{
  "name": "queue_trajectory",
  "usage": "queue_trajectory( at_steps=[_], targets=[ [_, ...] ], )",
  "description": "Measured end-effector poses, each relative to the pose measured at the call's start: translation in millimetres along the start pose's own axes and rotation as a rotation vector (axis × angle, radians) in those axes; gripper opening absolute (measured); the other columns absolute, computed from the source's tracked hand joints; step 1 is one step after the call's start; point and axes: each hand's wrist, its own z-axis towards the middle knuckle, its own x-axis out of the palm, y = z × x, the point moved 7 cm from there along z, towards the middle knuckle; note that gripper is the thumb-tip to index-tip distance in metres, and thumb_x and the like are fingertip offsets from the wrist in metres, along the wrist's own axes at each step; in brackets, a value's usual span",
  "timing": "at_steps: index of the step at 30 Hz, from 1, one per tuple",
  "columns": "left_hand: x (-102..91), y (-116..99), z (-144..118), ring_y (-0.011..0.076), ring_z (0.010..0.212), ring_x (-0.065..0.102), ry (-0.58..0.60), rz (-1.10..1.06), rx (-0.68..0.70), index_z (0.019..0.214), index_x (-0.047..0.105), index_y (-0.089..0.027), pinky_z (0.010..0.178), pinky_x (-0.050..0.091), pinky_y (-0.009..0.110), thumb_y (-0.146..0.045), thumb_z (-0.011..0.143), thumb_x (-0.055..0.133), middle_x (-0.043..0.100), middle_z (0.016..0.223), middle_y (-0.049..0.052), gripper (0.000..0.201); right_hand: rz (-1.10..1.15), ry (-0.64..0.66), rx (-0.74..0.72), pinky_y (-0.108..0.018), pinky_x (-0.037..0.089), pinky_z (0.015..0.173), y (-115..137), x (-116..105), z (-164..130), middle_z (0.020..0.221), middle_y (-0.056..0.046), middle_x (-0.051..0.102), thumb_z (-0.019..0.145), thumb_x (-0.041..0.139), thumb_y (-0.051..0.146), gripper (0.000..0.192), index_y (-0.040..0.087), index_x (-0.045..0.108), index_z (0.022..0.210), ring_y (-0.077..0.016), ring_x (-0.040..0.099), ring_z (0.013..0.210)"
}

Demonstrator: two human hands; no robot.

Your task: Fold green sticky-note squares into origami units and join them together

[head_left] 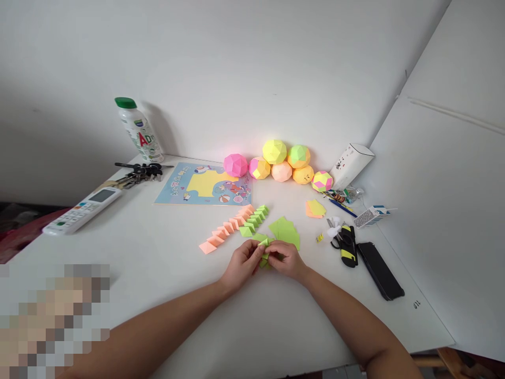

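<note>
One small folded green paper piece point(263, 251)

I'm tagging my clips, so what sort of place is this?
Probably a home craft corner: a white table against a wall, with folded paper balls, keys and a remote control.

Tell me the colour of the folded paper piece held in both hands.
Green: the folded paper piece, head view, between left hand and right hand.

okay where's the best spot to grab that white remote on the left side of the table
Grip the white remote across its narrow width near the middle, coming from above. It lies flat and long on the table, with bare surface along both long edges, and the keys sit beyond its far end.
</note>
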Motion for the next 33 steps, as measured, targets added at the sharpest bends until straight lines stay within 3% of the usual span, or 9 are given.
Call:
queue_trajectory(
  at_steps=[8, 19, 27, 33],
  targets=[
    [-1.7, 5.9, 0.7, 0.0072, 0.043, 0.04, -0.016, -0.006, 0.005, 0.104, 0.052, -0.015, 0.043, 0.035, 0.02, -0.047, 0.078, 0.054, 0.045, 0.055, -0.007, 0.042, 0.013, 0.0, -0.03, -0.028, 0.049, 0.059, 2.7, -2.2, 2.2, 0.074, -0.006, 0.058, 0.083, 0.054, 0.023, 0.014, 0.018, 0.067, 0.086, -0.0149, 0.056, 0.065],
    [-2.2, 2.5, -1.5, 0.0098, 0.049, 0.042, -0.015, 0.085, -0.01, 0.109, 0.051, -0.016, 0.048, 0.035, 0.023, -0.041, 0.075, 0.055, 0.046, 0.06, -0.005, 0.042, 0.116, -0.023, 0.152, -0.029, 0.051, 0.059, -10.1, -4.5, 0.8, 0.083, -0.008, 0.06, 0.081, 0.059, 0.032, 0.015, 0.019, 0.067, 0.082, -0.0166, 0.057, 0.071],
    [1.0, 2.9, -1.1, 0.0128, 0.063, 0.048, 0.045, 0.093, 0.056, 0.114, 0.051, -0.018, 0.058, 0.04, 0.024, -0.038, 0.077, 0.054, 0.048, 0.069, -0.002, 0.041, 0.309, -0.01, 0.298, -0.026, 0.05, 0.048, -18.2, 0.1, -1.7, 0.066, -0.001, 0.055, 0.076, 0.064, 0.033, 0.016, 0.018, 0.062, 0.071, -0.0116, 0.054, 0.052],
    [1.8, 2.1, -1.7, 0.0115, 0.056, 0.044, 0.047, 0.098, 0.04, 0.11, 0.052, -0.019, 0.054, 0.037, 0.023, -0.037, 0.078, 0.053, 0.046, 0.064, -0.004, 0.037, 0.353, -0.013, 0.396, -0.025, 0.05, 0.049, -25.4, 1.7, -6.5, 0.065, 0.001, 0.055, 0.075, 0.065, 0.034, 0.019, 0.018, 0.055, 0.075, -0.011, 0.055, 0.051]
  ],
)
